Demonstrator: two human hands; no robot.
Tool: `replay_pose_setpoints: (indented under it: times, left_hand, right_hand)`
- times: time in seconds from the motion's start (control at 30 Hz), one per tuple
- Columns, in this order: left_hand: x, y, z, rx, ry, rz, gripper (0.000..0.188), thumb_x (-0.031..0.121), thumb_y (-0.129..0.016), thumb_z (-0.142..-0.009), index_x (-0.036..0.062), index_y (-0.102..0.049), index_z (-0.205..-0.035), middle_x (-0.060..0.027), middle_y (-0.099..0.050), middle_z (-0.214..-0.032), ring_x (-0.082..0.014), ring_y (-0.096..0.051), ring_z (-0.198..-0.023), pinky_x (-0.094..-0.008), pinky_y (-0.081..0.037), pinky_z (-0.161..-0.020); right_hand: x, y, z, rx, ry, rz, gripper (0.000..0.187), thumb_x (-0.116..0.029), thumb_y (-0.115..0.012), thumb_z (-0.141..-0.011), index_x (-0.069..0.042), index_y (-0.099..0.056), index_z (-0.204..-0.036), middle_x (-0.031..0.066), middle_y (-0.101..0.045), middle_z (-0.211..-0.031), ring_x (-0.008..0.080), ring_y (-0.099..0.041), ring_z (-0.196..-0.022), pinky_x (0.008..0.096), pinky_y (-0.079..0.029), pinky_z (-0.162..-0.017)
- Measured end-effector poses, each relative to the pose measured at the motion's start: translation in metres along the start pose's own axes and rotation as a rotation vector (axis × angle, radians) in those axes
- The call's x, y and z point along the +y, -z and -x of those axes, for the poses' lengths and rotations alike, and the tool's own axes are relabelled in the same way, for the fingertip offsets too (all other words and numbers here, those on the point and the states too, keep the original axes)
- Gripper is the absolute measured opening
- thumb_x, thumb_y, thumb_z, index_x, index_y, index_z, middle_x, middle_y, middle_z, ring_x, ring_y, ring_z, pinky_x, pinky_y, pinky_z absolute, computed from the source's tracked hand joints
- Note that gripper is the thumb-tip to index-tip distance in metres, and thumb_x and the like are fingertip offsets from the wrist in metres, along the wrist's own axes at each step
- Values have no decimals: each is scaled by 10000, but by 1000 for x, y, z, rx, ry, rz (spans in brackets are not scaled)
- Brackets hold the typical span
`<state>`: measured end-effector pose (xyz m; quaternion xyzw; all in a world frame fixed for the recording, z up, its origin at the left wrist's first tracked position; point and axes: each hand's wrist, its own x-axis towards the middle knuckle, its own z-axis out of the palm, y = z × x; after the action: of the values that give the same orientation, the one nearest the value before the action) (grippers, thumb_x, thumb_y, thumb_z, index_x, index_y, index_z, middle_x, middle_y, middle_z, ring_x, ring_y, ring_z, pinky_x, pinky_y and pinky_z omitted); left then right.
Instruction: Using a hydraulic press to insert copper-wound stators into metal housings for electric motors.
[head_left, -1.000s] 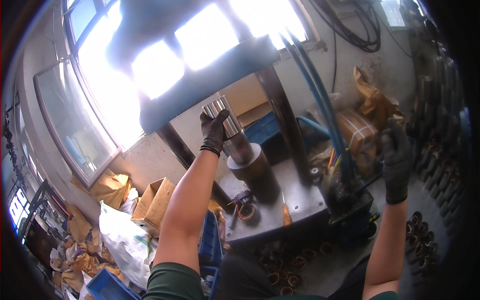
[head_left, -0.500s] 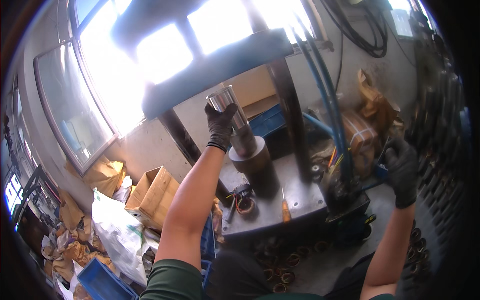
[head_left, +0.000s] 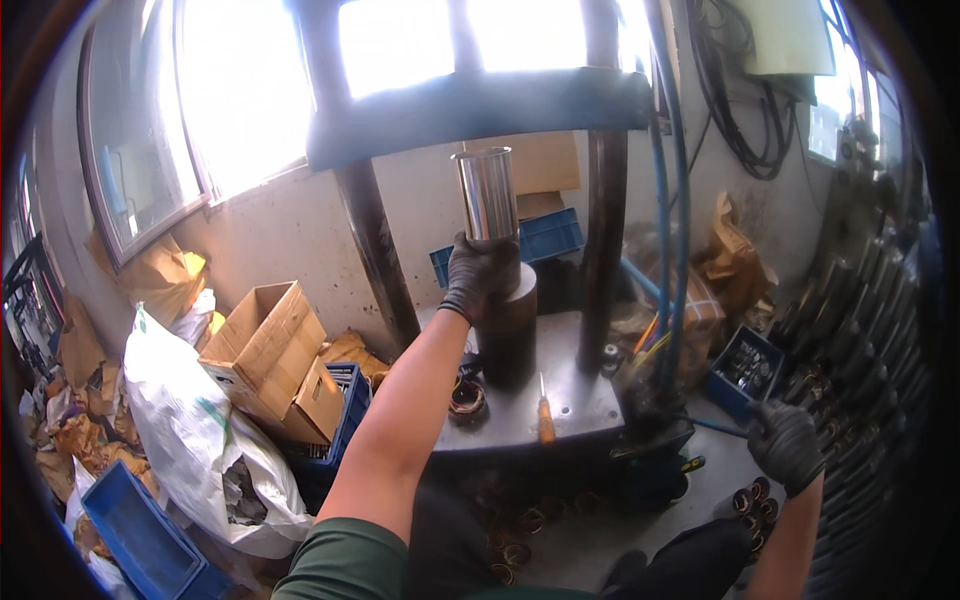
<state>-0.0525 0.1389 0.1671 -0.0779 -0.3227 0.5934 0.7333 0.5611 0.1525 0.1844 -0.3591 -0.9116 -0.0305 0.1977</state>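
A shiny, open-topped metal cylinder (head_left: 487, 195) stands upright in the press frame, above a thick dark round block (head_left: 508, 335). My left hand (head_left: 482, 272), in a dark glove, is closed around its lower end; the fingertips are partly hidden. On the steel press table (head_left: 585, 385) lie a wooden-handled screwdriver (head_left: 546, 420) and a copper-wound ring-shaped part (head_left: 466, 398). At the right, my gloved right hand (head_left: 788, 448) is closed on the end of a slim blue lever (head_left: 712, 426) that reaches out from the press side.
The blue crossbeam (head_left: 480, 112) and two dark columns (head_left: 604, 220) frame the work. Blue hoses (head_left: 678, 220) run down on the right, near a blue bin of small metal parts (head_left: 745, 370). Cardboard boxes (head_left: 265, 345) and a white sack (head_left: 185, 425) stand left. Several wound rings lie on the floor.
My left hand has slid from the cylinder's upper part to its lower end. The right hand has moved down with the lever. The view has turned, so the press looks more upright.
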Motion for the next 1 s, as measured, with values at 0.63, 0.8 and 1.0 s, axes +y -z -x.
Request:
replay_pose_setpoints:
  times: [0.63, 0.8, 1.0]
  left_hand:
    - [-106, -19, 24, -758, 1474, 3194, 754, 334, -925, -658, 31, -568, -1250, -141, -725, -1099, -252, -723, -991, -374, -577, -899]
    - [-99, -20, 21, -751, 1389, 3108, 713, 330, -906, -698, 24, -563, -1243, -152, -717, -1096, -249, -713, -982, -364, -570, -896]
    - [-78, -15, 18, -679, 1366, 3094, 740, 339, -906, -708, 7, -555, -1270, -153, -717, -1076, -248, -710, -988, -374, -566, -927]
  right_hand:
    - [-46, -41, 111, -270, -70, -24, 225, -291, -724, -768, -104, -800, -866, 210, -694, -761, 413, -699, -753, 492, -563, -697]
    - [-47, -40, 108, -209, -53, -70, 177, -215, -726, -762, -50, -770, -811, 237, -664, -735, 430, -680, -729, 496, -550, -689]
    - [-50, -42, 108, -143, -65, -133, 149, -165, -726, -758, -20, -703, -731, 257, -637, -727, 450, -658, -701, 507, -526, -653]
